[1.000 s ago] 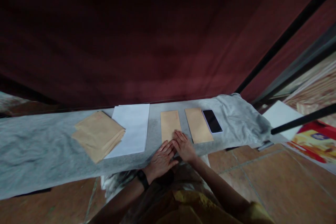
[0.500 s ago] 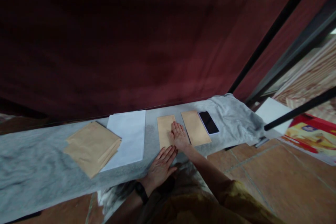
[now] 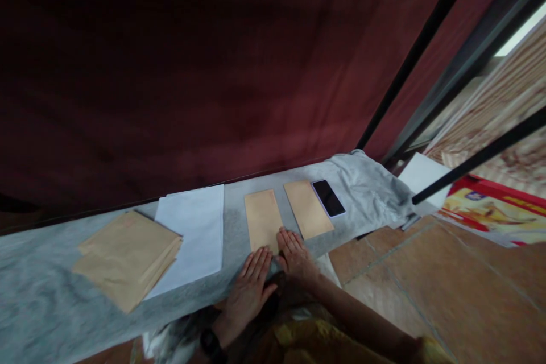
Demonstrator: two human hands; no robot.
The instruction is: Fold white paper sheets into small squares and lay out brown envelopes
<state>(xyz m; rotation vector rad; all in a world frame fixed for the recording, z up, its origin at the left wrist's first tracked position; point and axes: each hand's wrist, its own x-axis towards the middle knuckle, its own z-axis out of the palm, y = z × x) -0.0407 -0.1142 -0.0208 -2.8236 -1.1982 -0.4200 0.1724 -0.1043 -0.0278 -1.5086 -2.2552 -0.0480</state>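
Observation:
A brown paper envelope point(image 3: 263, 217) lies flat on the grey cloth, its near end under my fingertips. My left hand point(image 3: 251, 281) rests on the envelope's lower left corner with fingers stretched out. At its lower right corner lies my right hand point(image 3: 295, 251), flat and fingers straight. To the right is a second brown envelope point(image 3: 307, 209), not touched by either hand. A phone point(image 3: 328, 198) with a dark screen lies beside that one. On the left, a fanned pile of brown envelopes point(image 3: 128, 253) partly covers a stack of white paper point(image 3: 196, 227).
Grey cloth point(image 3: 38, 278) covers the long narrow surface. Behind it hangs a dark red curtain point(image 3: 213, 96). Black poles point(image 3: 409, 68) stand at the right, near a red and yellow box point(image 3: 490, 210) and a white sheet point(image 3: 422, 176). Tiled floor point(image 3: 469, 284) shows below.
My right hand has slid down the envelope toward me, to its near edge. My left hand stays flat at the near left corner. The whole view has shifted slightly.

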